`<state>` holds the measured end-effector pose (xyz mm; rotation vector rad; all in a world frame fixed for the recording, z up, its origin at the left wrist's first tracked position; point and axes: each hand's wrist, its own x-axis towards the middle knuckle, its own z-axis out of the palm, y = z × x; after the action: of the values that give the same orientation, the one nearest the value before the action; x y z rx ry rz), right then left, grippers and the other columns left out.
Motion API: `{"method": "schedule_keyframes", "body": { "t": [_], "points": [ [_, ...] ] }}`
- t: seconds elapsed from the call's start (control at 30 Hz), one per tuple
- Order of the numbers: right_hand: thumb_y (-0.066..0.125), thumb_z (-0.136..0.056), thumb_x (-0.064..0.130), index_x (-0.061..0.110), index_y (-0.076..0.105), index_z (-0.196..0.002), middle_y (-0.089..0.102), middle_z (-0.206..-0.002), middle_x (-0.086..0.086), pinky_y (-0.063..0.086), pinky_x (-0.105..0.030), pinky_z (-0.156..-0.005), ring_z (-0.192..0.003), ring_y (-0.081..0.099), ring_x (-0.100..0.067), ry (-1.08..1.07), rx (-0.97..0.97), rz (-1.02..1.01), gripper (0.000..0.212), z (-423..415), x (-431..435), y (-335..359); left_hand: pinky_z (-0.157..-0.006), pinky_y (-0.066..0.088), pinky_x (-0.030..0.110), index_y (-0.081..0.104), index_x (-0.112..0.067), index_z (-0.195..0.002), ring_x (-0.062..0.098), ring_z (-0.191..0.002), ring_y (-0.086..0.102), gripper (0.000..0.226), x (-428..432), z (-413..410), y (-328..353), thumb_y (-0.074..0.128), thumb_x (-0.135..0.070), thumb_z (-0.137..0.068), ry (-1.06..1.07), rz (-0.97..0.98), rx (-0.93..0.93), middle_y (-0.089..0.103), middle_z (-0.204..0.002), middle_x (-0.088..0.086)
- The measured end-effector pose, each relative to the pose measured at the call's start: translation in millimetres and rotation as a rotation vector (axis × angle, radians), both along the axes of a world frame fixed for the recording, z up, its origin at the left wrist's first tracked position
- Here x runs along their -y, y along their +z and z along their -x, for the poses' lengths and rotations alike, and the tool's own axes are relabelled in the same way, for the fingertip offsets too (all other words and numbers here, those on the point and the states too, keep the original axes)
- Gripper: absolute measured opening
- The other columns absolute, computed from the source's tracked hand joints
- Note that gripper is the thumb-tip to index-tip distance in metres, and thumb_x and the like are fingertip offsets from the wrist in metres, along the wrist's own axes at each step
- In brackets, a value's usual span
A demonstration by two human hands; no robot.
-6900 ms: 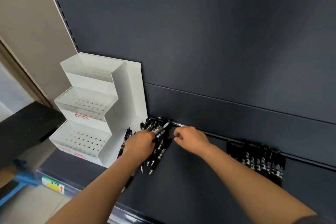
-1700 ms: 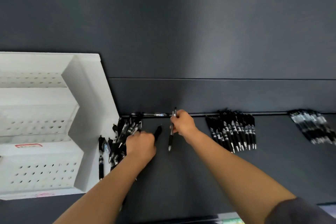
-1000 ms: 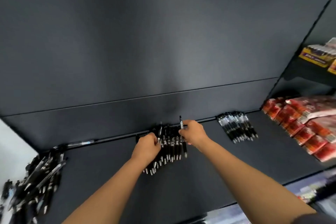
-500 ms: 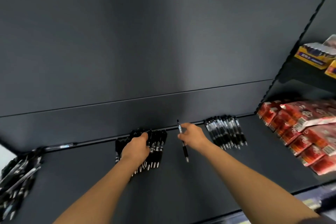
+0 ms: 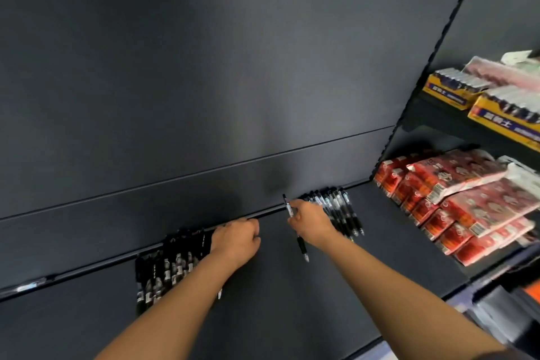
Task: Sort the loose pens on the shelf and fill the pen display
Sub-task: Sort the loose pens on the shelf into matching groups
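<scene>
My right hand (image 5: 311, 222) pinches one black pen (image 5: 302, 247), held roughly upright with its tip on the dark shelf (image 5: 292, 307). The hand sits against the left side of a tidy row of black pens (image 5: 346, 213) by the back wall. My left hand (image 5: 236, 240) hovers palm down with curled fingers just right of a second, darker pile of pens (image 5: 172, 266); what lies under the palm is hidden. A single pen (image 5: 30, 286) lies along the back rail at far left. The pen display is out of view.
Red packets (image 5: 455, 199) are stacked on the neighbouring shelf at right, close to the right pen row. Above them stand yellow and blue boxes (image 5: 455, 90). The grey back wall (image 5: 233, 82) rises behind the pens. The shelf's front edge runs at the lower right.
The view has swung right and the white display has left the frame. My right hand carried its pen from the middle pile to the right row. My left hand slid right off the middle pile.
</scene>
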<state>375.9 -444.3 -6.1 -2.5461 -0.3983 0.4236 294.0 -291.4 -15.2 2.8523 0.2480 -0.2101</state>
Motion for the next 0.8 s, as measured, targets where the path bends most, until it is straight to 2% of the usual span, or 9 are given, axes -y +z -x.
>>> {"method": "schedule_keyframes", "body": {
  "t": [0.1,0.23,0.37,0.5,0.6,0.73,0.8],
  "points": [
    [0.048,-0.090,0.012,0.011,0.054,-0.121,0.064,-0.110,-0.016,0.048,-0.034,-0.078,-0.102,0.060,-0.034,-0.058,0.070,0.113,0.032,-18.4,24.2,0.7,-0.084,0.045,0.031,0.056,-0.022,-0.100,0.021,-0.104,0.057,0.016,21.7,-20.4,5.2,0.046,-0.031,-0.093,-0.069,0.029,0.051,0.059,-0.111,-0.001],
    [0.046,-0.092,0.014,0.013,0.051,-0.121,0.063,-0.112,-0.014,0.045,-0.034,-0.071,-0.101,0.060,-0.034,-0.075,0.107,0.243,0.029,-43.0,46.0,-3.5,-0.087,0.043,0.032,0.057,-0.023,-0.100,0.021,-0.106,0.056,0.015,39.7,-39.8,3.9,0.046,-0.030,-0.092,-0.097,0.024,0.082,0.060,-0.110,-0.001],
    [0.046,-0.094,0.013,0.014,0.051,-0.125,0.061,-0.116,-0.014,0.049,-0.039,-0.076,-0.103,0.059,-0.036,-0.022,0.142,0.299,0.032,-62.2,52.7,-9.7,-0.088,0.040,0.030,0.056,-0.023,-0.102,0.021,-0.107,0.054,0.016,50.8,-48.2,0.1,0.045,-0.030,-0.093,-0.086,0.008,0.102,0.060,-0.111,-0.002],
    [0.047,-0.094,0.014,0.014,0.051,-0.120,0.049,-0.123,-0.011,0.046,-0.038,-0.071,-0.104,0.058,-0.035,0.049,0.185,0.290,0.027,-74.0,56.6,-19.8,-0.089,0.038,0.029,0.056,-0.023,-0.108,0.020,-0.108,0.053,0.019,58.7,-53.3,-0.7,0.045,-0.031,-0.094,-0.056,-0.009,0.124,0.059,-0.112,-0.002],
    [0.045,-0.095,0.017,0.013,0.052,-0.114,0.051,-0.119,-0.012,0.047,-0.040,-0.074,-0.104,0.057,-0.036,0.094,0.195,0.286,0.021,-76.6,62.6,-23.7,-0.086,0.038,0.028,0.055,-0.024,-0.109,0.020,-0.108,0.052,0.020,65.8,-54.5,-2.3,0.046,-0.032,-0.094,-0.026,-0.015,0.122,0.059,-0.112,-0.003],
    [0.046,-0.095,0.022,0.012,0.053,-0.109,0.054,-0.113,-0.011,0.043,-0.036,-0.068,-0.099,0.059,-0.035,0.181,0.264,0.259,0.018,-77.2,68.3,-19.3,-0.087,0.038,0.029,0.055,-0.024,-0.110,0.020,-0.109,0.052,0.021,76.0,-50.0,0.9,0.046,-0.032,-0.093,0.040,-0.041,0.148,0.059,-0.112,-0.003],
    [0.048,-0.095,0.027,0.013,0.055,-0.107,0.054,-0.112,-0.009,0.043,-0.035,-0.070,-0.101,0.058,-0.035,0.232,0.318,0.214,0.020,-75.1,62.7,-12.7,-0.087,0.038,0.031,0.055,-0.023,-0.110,0.021,-0.109,0.052,0.021,77.1,-43.8,8.2,0.046,-0.032,-0.093,0.074,-0.060,0.174,0.059,-0.111,-0.002]
  ]
}}
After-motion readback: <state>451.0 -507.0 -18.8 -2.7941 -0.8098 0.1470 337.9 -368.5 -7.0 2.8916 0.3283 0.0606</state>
